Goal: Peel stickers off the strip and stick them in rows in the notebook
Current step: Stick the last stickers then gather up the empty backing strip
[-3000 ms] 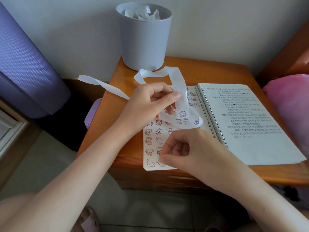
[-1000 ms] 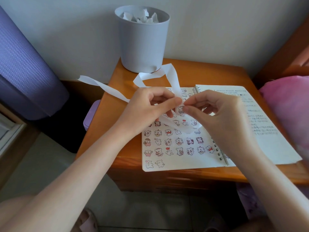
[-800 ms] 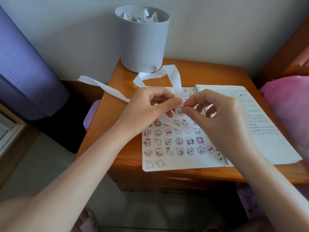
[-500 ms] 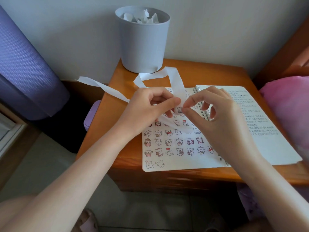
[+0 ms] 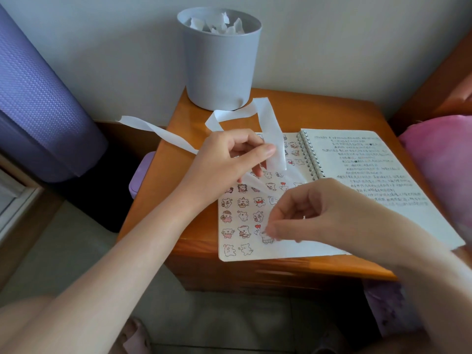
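Small cartoon sticker (image 5: 267, 239), just peeled off the long white paper strip (image 5: 273, 139), now sits pinched in the right hand (image 5: 324, 213) grip over the open spiral notebook (image 5: 281, 252) and its unfinished row; left hand (image 5: 224, 162) pinches the strip beyond.

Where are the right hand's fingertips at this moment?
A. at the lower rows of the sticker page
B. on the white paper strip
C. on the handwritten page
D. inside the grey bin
A: the right hand pinches a small sticker low on the notebook page already filled with stickers, while the left hand holds the strip above.
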Available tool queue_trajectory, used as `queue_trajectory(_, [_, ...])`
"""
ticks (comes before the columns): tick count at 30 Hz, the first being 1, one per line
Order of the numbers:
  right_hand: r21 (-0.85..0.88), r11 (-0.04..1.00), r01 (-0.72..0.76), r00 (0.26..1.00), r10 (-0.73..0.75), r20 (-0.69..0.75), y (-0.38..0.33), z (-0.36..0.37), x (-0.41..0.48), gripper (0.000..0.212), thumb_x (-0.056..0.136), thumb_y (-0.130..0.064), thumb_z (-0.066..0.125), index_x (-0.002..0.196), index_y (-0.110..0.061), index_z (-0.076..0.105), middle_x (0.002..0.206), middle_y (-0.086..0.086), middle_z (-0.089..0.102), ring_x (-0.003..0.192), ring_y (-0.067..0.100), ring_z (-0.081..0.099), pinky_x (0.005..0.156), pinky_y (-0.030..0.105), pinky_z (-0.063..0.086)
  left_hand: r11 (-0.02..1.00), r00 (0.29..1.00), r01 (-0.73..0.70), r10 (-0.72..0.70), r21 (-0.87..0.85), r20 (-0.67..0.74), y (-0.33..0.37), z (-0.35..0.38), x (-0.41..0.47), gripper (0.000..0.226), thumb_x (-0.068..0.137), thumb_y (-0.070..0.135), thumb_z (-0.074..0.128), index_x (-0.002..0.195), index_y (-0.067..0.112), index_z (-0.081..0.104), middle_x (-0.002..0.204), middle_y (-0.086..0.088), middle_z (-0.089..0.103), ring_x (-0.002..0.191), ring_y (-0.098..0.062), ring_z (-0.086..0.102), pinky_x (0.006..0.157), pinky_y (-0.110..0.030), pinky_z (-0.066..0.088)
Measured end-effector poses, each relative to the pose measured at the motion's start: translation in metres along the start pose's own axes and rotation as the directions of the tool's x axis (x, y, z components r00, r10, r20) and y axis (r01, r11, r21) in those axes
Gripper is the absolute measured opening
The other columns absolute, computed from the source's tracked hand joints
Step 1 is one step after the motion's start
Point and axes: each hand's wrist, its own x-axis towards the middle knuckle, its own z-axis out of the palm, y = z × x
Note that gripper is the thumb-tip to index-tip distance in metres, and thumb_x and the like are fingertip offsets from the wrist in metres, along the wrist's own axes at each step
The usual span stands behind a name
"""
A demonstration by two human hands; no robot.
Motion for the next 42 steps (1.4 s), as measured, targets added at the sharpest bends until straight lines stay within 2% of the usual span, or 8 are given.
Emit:
queue_trajectory(3, [-0.013, 1.000, -0.014, 1.000, 0.014, 0.019, 0.000, 0.004, 0.001, 0.007, 0.075, -0.025, 0.074, 0.075, -0.018, 0.074, 0.073, -0.003, 0.072, 0.060, 0.003, 0.059, 0.062, 0.017, 0.048, 1.000, 1.000, -0.002, 0.002, 0.004, 0.003, 0.000, 0.000, 0.000, 0.016, 0.091, 0.022, 0.062, 0.084, 0.010, 0.070, 0.064, 0.011, 0.067, 0.062, -0.004, 0.064, 0.050, -0.016, 0.046])
queue_trajectory(8, [-0.036, 0.999, -0.012, 1.000, 0.012, 0.000, 0.000, 0.010, 0.001, 0.008, 0.074, -0.025, 0.074, 0.075, -0.017, 0.074, 0.073, 0.000, 0.073, 0.067, 0.017, 0.064, 0.070, 0.033, 0.054, 1.000, 1.000, -0.001, 0.001, -0.012, 0.009, 0.000, 0.000, -0.001, 0.015, 0.091, 0.021, 0.062, 0.084, 0.009, 0.069, 0.064, 0.009, 0.067, 0.062, -0.005, 0.064, 0.049, -0.018, 0.046])
queue_trajectory(13, [-0.043, 0.999, -0.024, 1.000, 0.024, -0.003, -0.002, 0.012, 0.000, 0.007, 0.075, -0.023, 0.074, 0.075, -0.016, 0.073, 0.071, 0.000, 0.072, 0.061, 0.007, 0.060, 0.065, 0.025, 0.052, 1.000, 1.000, 0.003, -0.003, -0.021, 0.013, 0.001, -0.001, -0.001, 0.015, 0.091, 0.021, 0.062, 0.083, 0.011, 0.069, 0.066, 0.007, 0.067, 0.062, -0.005, 0.064, 0.049, -0.017, 0.046])
queue_trajectory(21, [-0.079, 0.997, -0.025, 0.999, 0.022, -0.040, -0.002, 0.015, -0.001, 0.005, 0.075, -0.022, 0.073, 0.072, -0.018, 0.072, 0.072, 0.002, 0.071, 0.055, 0.001, 0.055, 0.063, 0.024, 0.051, 1.000, 1.000, 0.005, -0.005, -0.029, 0.013, 0.000, 0.000, -0.001, 0.013, 0.091, 0.020, 0.062, 0.082, 0.013, 0.068, 0.066, 0.010, 0.067, 0.062, -0.005, 0.064, 0.049, -0.017, 0.045])
queue_trajectory(25, [-0.128, 0.992, -0.009, 0.998, 0.000, -0.069, 0.000, 0.018, -0.001, 0.006, 0.074, -0.025, 0.072, 0.072, -0.020, 0.070, 0.070, -0.004, 0.069, 0.054, -0.003, 0.054, 0.061, 0.016, 0.049, 1.000, 1.000, 0.005, -0.004, -0.024, 0.016, 0.000, 0.000, 0.000, 0.014, 0.091, 0.020, 0.062, 0.083, 0.010, 0.069, 0.067, 0.011, 0.068, 0.063, -0.005, 0.064, 0.049, -0.018, 0.045])
queue_trajectory(35, [-0.217, 0.976, 0.028, 0.993, -0.052, -0.107, 0.003, 0.021, -0.002, 0.006, 0.076, -0.027, 0.070, 0.072, -0.024, 0.067, 0.069, -0.008, 0.066, 0.056, -0.003, 0.054, 0.057, 0.011, 0.047, 0.999, 1.000, 0.003, -0.002, -0.032, 0.015, 0.000, 0.000, 0.000, 0.016, 0.091, 0.019, 0.061, 0.085, 0.007, 0.069, 0.068, 0.010, 0.068, 0.063, -0.006, 0.064, 0.048, -0.017, 0.044])
queue_trajectory(42, [-0.251, 0.967, 0.031, 0.992, -0.061, -0.112, 0.003, 0.021, -0.002, 0.006, 0.076, -0.030, 0.069, 0.072, -0.026, 0.067, 0.071, -0.008, 0.066, 0.063, 0.002, 0.059, 0.062, 0.018, 0.052, 1.000, 1.000, 0.001, -0.001, -0.029, 0.015, -0.001, 0.000, 0.000, 0.016, 0.091, 0.019, 0.061, 0.085, 0.006, 0.069, 0.070, 0.007, 0.069, 0.063, -0.007, 0.064, 0.048, -0.018, 0.044])
